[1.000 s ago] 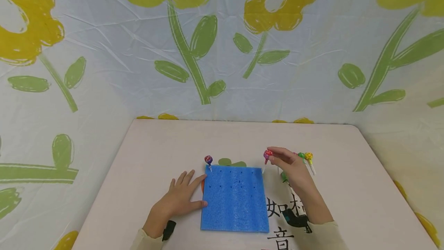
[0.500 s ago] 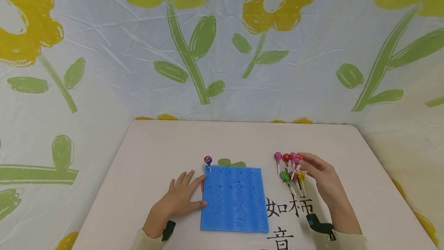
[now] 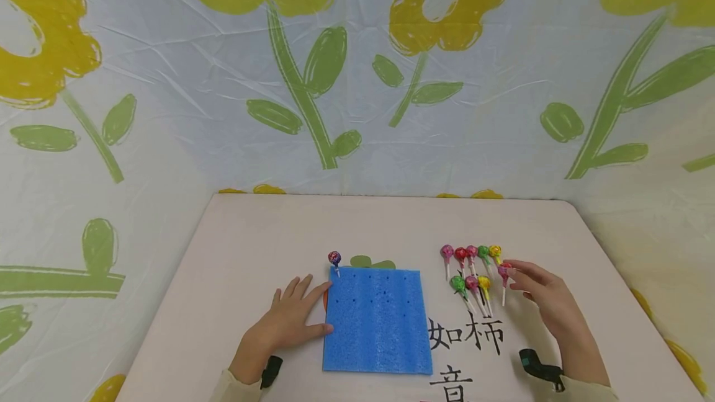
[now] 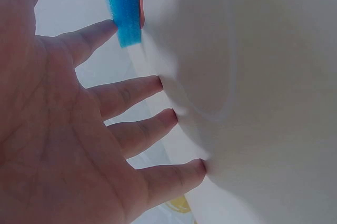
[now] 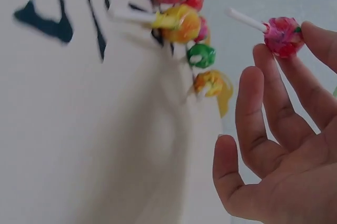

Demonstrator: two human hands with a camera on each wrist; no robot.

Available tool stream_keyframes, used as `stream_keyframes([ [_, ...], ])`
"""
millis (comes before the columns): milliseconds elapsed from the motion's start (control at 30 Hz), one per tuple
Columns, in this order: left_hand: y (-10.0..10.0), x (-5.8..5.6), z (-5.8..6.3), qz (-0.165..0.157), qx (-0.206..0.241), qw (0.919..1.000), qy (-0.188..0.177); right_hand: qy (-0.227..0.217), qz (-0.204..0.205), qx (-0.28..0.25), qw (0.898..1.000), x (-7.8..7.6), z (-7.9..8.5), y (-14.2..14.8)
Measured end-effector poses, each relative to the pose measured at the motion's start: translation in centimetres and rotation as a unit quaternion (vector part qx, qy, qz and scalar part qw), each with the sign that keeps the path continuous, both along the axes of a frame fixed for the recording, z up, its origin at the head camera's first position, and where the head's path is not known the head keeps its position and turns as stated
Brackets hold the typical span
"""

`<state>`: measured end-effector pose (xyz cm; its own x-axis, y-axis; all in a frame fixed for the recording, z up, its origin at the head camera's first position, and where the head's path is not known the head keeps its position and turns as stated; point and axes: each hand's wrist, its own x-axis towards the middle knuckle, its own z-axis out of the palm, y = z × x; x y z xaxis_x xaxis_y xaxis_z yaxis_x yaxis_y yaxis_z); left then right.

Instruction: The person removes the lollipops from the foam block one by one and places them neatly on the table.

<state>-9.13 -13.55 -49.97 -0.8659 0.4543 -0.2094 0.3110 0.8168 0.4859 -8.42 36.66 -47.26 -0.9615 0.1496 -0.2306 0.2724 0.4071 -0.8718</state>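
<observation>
My right hand (image 3: 544,296) pinches a pink lollipop (image 5: 283,37) by its wrapped head, between thumb and fingers, its white stick pointing down and away. It hovers just right of several lollipops (image 3: 472,284) lying in two rows, pink, red, green and yellow. My left hand (image 3: 287,321) rests with spread fingers at the left edge of a blue foam board (image 3: 377,334) that has small holes in its upper part. In the left wrist view its fingertips (image 4: 197,167) touch the table beside the foam. A dark purple lollipop (image 3: 334,258) stands in the board's upper left corner.
The pale table (image 3: 268,228) has black printed characters (image 3: 485,332) right of the board and a green leaf print (image 3: 371,261) behind it. A flower-patterned cloth (image 3: 491,92) rises beyond the table's back edge.
My right hand has carried the pink lollipop from the board's upper right corner, rightward past the lying lollipops, bringing them into view. My left hand and the board have stayed put.
</observation>
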Motion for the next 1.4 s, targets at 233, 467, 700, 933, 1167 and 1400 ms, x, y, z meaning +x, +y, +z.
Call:
stream_keyframes([
  [233, 0.0, 0.1, -0.1, 0.003, 0.000, 1.0000, 0.001, -0.027, 0.022, 0.030, 0.999, 0.0, -1.6, 0.9],
  [467, 0.0, 0.1, -0.3, 0.003, -0.008, 0.9999, 0.006, -0.036, 0.037, 0.081, 0.995, -0.2, -2.0, 0.3],
  [700, 0.0, 0.1, -0.3, -0.001, -0.009, 0.9999, 0.007, -0.040, 0.027, 0.116, 0.992, -0.4, -2.1, -0.3],
  [933, 0.0, 0.2, -0.1, 0.001, -0.005, 1.0000, 0.006, -0.045, 0.026, 0.125, 0.991, -0.6, -2.3, -0.4],
  [1167, 0.0, 0.2, 0.2, 0.004, -0.004, 1.0000, 0.000, -0.052, 0.025, 0.133, 0.989, -0.7, -2.0, -0.6],
  [1400, 0.0, 0.0, 0.0, 0.004, -0.004, 1.0000, -0.002, -0.031, 0.023, 0.167, 0.985, -0.4, -1.0, -0.9],
])
